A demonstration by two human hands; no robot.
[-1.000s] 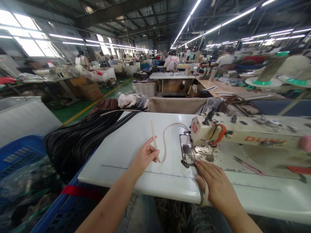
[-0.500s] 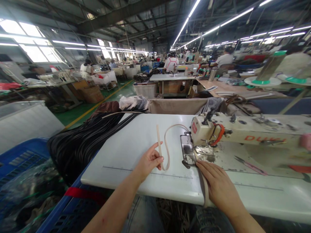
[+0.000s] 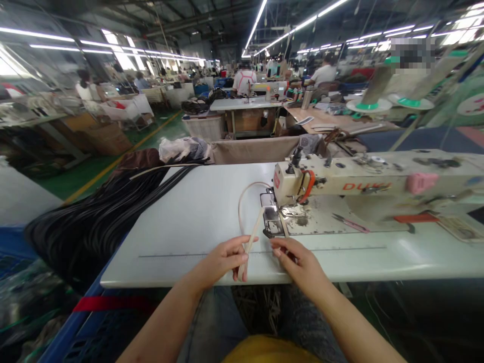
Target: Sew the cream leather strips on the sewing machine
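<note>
A thin beige strap (image 3: pixel 245 207) loops from the presser foot of a cream sewing machine (image 3: pixel 340 181) back toward me over a white table (image 3: pixel 196 217). My left hand (image 3: pixel 223 261) pinches one end of the strap near the table's front edge. My right hand (image 3: pixel 302 264) is closed on the strap's other run, just in front of the needle plate (image 3: pixel 271 222). The two hands are close together, about a hand's width apart.
A big heap of black straps (image 3: pixel 94 222) lies over the table's left edge. Blue crates (image 3: pixel 75 333) stand below it, one with a red band. Small snips (image 3: pixel 350 223) lie on the machine bed. Thread cones (image 3: pixel 378 85) stand at the right. Other people work at tables behind.
My left hand pulled the strap end back to the table's front edge. My right hand left the needle plate and came toward me, now gripping the strap. My head shifted right and down.
</note>
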